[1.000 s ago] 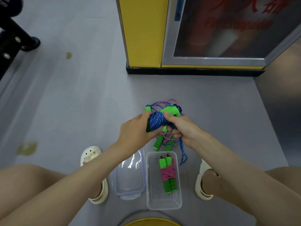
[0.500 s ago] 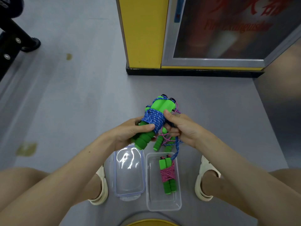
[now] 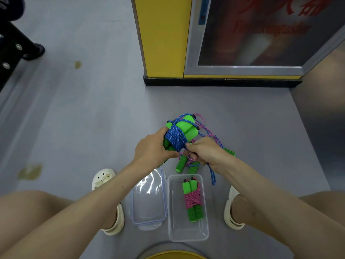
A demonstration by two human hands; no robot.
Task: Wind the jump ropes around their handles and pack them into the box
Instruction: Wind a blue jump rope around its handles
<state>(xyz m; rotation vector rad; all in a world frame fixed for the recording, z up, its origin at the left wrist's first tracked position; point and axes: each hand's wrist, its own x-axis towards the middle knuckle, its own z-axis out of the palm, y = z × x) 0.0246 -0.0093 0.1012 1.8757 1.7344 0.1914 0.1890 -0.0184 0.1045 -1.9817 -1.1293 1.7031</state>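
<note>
Both hands [image 3: 153, 146] [image 3: 207, 152] are clamping the blue braided rope bundle [image 3: 176, 137], but its loose tail [image 3: 211, 174] is risking unwinding if tension slackens.

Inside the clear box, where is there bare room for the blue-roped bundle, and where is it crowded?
The box is bare left of the pink-wound rope and along its near end. Crowded: the floor beyond the box, where loose pink rope and handles lie under both hands.

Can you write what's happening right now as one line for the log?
step: winding blue rope on handles | left hand: holds bundle | right hand: pulls rope | box: one pink-wound rope | lid: off
</note>
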